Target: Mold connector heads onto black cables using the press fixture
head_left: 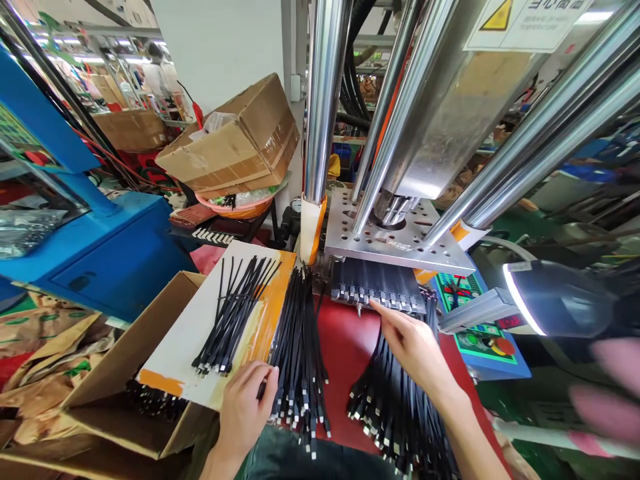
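Note:
My right hand (413, 350) reaches to the front edge of a dark metal mould (377, 277) under the press. Its index finger is stretched out at a row of metal-tipped cable connectors (395, 300) there; the other fingers are partly hidden. My left hand (245, 403) is closed, thumb against curled fingers, beside a bundle of black cables (300, 347). A dark bit shows between thumb and fingers, too small to name. Under my right forearm hangs another bundle of black cables (387, 407). More black cables (237, 313) lie on a white and orange board (183, 333).
Above the mould stands a drilled steel plate (400, 240) with thick steel columns (323, 100). A lamp (555, 297) and a green control panel (480, 333) are at right. An open cardboard box (135, 373) holds dark cables at left. Red surface (345, 340) lies below the mould.

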### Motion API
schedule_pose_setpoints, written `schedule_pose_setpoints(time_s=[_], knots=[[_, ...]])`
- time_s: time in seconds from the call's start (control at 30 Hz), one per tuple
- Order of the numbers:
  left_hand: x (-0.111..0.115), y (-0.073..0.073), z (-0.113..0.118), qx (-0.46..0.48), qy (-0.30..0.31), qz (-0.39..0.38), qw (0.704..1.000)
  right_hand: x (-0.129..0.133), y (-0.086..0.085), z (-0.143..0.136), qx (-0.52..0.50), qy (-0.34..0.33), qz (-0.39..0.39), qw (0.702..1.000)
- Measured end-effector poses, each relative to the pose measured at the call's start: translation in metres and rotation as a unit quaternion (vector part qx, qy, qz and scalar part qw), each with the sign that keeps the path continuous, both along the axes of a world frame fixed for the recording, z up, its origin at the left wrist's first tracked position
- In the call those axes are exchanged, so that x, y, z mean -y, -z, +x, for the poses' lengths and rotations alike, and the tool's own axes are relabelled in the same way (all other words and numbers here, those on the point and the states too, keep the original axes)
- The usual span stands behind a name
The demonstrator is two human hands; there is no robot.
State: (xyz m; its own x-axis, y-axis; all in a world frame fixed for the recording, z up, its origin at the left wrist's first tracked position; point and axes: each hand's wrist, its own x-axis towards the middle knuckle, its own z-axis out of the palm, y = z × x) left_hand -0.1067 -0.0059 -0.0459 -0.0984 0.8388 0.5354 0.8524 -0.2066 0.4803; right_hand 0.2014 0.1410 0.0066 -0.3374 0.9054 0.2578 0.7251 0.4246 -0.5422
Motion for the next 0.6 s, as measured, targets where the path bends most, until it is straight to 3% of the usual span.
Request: schedule_pose_setpoints(time_s=[0.13, 0.23, 0.43, 0.6], knots=[[0.001, -0.002, 0.0, 0.006, 0.015, 0.002, 1.0, -0.035, -0.019, -0.048, 0.193, 0.005, 0.009, 0.981], [0.001, -0.004, 0.001, 0.011, 0.018, 0.002, 1.0, -0.044, -0.017, -0.058, 0.226, 0.018, 0.018, 0.974], [0.004, -0.007, -0.001, 0.024, 0.025, -0.028, 0.999, -0.064, -0.014, -0.04, 0.191, -0.028, 0.055, 0.98], [0.005, -0.006, -0.003, 0.026, 0.033, -0.02, 0.999, -0.117, -0.022, -0.015, 0.145, 0.06, 0.119, 0.98]])
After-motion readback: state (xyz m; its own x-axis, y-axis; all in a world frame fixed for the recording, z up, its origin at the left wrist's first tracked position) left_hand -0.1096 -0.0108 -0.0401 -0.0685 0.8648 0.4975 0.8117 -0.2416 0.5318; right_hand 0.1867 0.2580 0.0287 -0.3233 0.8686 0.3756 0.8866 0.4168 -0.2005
